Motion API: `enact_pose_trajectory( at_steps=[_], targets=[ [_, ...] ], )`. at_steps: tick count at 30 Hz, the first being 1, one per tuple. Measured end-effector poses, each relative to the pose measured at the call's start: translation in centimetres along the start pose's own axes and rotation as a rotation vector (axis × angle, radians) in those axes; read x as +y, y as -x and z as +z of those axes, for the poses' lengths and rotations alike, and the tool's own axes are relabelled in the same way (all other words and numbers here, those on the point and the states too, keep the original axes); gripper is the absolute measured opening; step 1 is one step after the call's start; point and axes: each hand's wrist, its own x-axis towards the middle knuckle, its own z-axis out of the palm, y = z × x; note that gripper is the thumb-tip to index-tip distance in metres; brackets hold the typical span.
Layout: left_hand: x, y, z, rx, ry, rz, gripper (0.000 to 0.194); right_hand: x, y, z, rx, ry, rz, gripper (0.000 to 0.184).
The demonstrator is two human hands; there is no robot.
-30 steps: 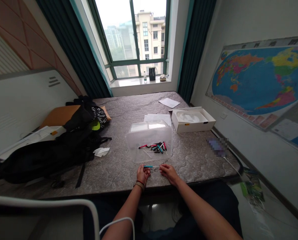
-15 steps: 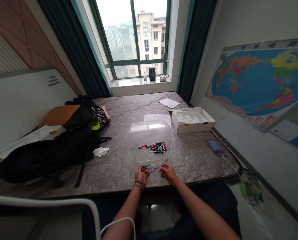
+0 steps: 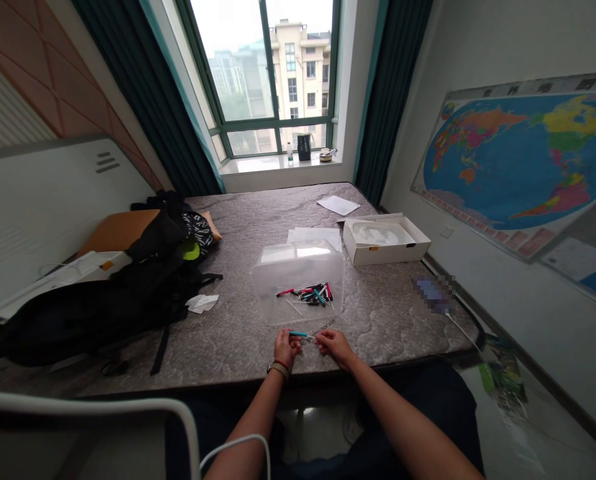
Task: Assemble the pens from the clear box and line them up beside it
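Note:
My left hand (image 3: pixel 287 349) and my right hand (image 3: pixel 332 346) sit close together near the front edge of a quilted grey mattress (image 3: pixel 383 320). Between them lies a slim teal pen (image 3: pixel 298 334) with a thin, pale tip. My left fingers pinch its teal barrel, and my right fingers appear to pinch the thin end. Just ahead of my hands, a clear plastic box (image 3: pixel 298 270) holds a loose pile of coloured pens (image 3: pixel 305 294). Neither hand touches the box.
A black backpack (image 3: pixel 103 313) and a tissue (image 3: pixel 201 303) lie to the left. A white open box (image 3: pixel 384 241) and paper sheets (image 3: pixel 314 237) stand behind and right. A blurred object (image 3: pixel 433 293) with a white cable rests near the right edge.
Both hands have drawn slightly closer together, and the teal pen now sits a little lower, nearer my fingers.

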Motion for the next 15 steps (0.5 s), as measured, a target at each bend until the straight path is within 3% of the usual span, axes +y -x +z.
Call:
enact_pose_trajectory(
  at_steps=[3,8,15],
  targets=[
    [0.5,0.2,-0.1,0.004,0.094,0.002,0.026,-0.3,0.2,0.0,0.066,-0.094,0.003,0.037],
    [1.1,0.5,0.1,0.109,0.238,0.025,0.022,-1.4,1.6,-0.8,0.126,-0.230,0.019,0.034],
    [1.0,0.7,0.0,0.051,0.232,0.023,0.023,-0.7,1.9,-1.7,0.016,0.026,0.053,0.045]
  ],
)
